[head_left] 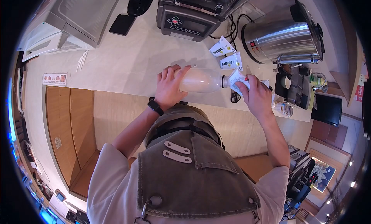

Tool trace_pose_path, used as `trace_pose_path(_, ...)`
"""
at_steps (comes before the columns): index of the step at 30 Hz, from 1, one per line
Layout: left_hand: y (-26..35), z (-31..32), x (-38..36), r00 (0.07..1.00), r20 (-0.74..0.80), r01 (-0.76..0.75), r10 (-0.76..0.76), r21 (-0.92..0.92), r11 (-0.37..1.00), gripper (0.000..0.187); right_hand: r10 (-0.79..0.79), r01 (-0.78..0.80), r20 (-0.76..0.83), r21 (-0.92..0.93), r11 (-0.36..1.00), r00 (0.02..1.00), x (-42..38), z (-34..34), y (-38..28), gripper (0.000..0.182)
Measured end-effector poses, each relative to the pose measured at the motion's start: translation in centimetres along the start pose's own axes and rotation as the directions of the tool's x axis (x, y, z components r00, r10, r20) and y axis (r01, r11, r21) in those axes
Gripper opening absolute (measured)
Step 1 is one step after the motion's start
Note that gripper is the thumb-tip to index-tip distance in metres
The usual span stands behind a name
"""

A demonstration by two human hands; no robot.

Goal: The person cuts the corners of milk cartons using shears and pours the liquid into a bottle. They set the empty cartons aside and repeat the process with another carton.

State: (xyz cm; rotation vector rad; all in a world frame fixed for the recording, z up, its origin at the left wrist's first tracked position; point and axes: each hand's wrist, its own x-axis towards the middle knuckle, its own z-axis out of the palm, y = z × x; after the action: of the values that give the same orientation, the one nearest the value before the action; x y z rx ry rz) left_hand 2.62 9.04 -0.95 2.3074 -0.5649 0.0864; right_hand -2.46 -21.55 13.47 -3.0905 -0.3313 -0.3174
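Note:
My left hand [170,86] is wrapped round the base end of a large translucent plastic bottle [201,80] with pale contents. A black ring [224,81] circles the bottle's neck, which points to the right. My right hand [257,93] grips a white carton [235,77] with its end right at the bottle's mouth. Part of this carton is hidden behind my fingers. Just beyond it, two white OATSIDE cartons [223,48] rest on the counter. Black-handled scissors [235,96] lie below the bottle's neck, near the counter's front edge.
Behind the cartons stand a steel urn [284,38] and a dark machine with buttons [189,24]. A black flat pad [122,24] and a printed strip [54,79] lie to the left. Drinking glasses [284,107] and a small cup [285,82] are at the right.

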Motion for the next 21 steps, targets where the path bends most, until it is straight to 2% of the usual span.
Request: trace_pose_path(21, -0.08, 0.06, -0.04, 1.000, 0.003, -0.014, 0.014, 0.010, 1.000, 0.094, 0.006, -0.005, 0.007, -0.022, 1.000, 1.000, -0.32, 0.16, 0.12, 0.039)
